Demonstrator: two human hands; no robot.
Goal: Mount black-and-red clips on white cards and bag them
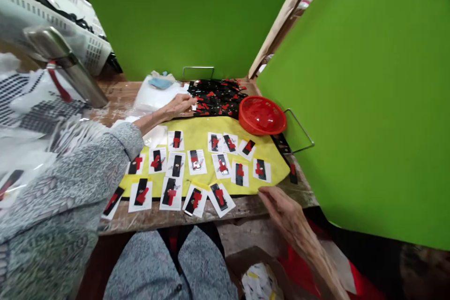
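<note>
Seemingly, much was done: white cards [229, 202], each topped with a black-and-red piece [220, 197], were spread across the yellow cloth [197, 129] and its front edge. More was left, since a heap of loose pieces [215, 98] was seen behind it, beside the red bowl [251, 125]. The left hand [180, 104] was placed at that heap, the right hand [285, 208] near the cloth's front right corner; whether either was closed on anything could not be told.
</note>
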